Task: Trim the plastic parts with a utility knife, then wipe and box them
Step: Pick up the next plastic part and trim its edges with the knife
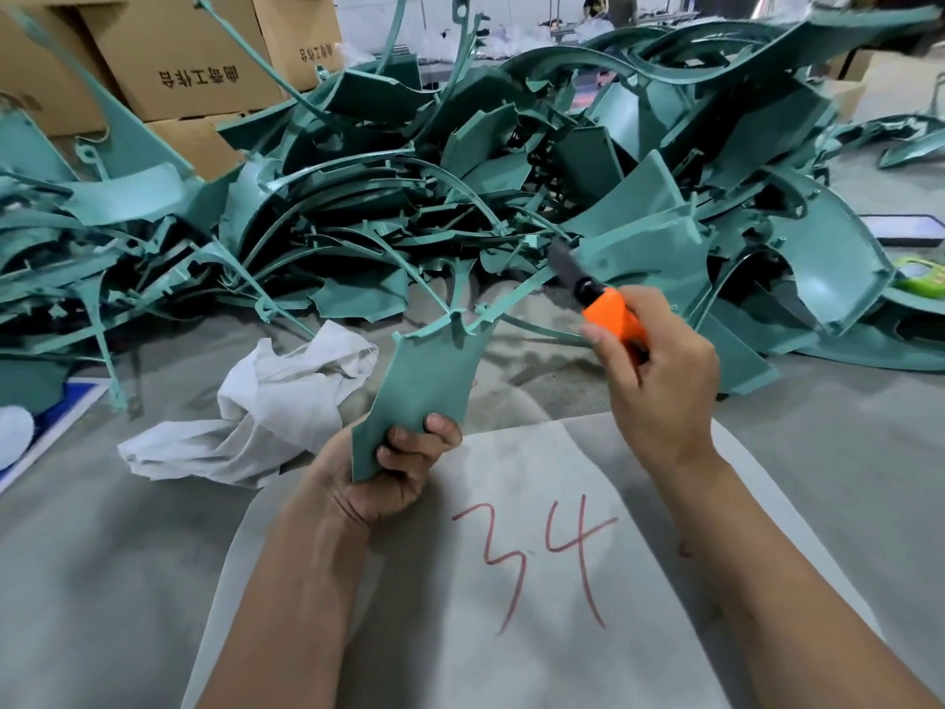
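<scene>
Trimming is in hand. Left hand [396, 470] grips the green part [427, 386] upright above the table [92, 555]; right hand [659, 381] clasps the knife [601, 304], blade at the runner. Next: sever it, then wipe with the cloth [266, 411].

looks like a factory finishing floor tbh: huge heap of teal moulded plastic parts [460, 161] on a grey work surface [102, 555], stacked brown printed cardboard cartons [169, 58] behind

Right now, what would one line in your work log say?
step: trimming | left hand: grips teal plastic part | right hand: holds orange utility knife, blade at sprue | white cloth: on table, unused
</scene>
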